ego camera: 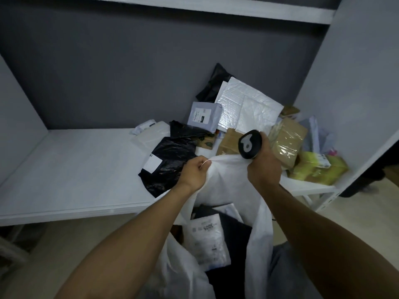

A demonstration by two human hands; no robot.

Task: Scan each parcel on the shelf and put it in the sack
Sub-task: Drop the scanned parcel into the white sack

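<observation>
Seemingly between parcels: the left hand [195, 170] pinches the rim of the white sack [226, 186], holding its mouth open below the shelf [75, 169]. The right hand [262, 167] curls round a black scanner [250, 146] and appears to clamp the rim too. A labelled white parcel [205, 240] lies inside. More parcels crowd the shelf; the black parcel [168, 160] is nearest. Next, probably: release the rim and aim the scanner at its label.

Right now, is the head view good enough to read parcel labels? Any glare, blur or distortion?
Head view: dim, bluish light; wide-angle distortion bows the shelf edges; glare on the taped cardboard box; the grey mailer label is too soft to read; only large digits show on the white parcel in the sack.
</observation>
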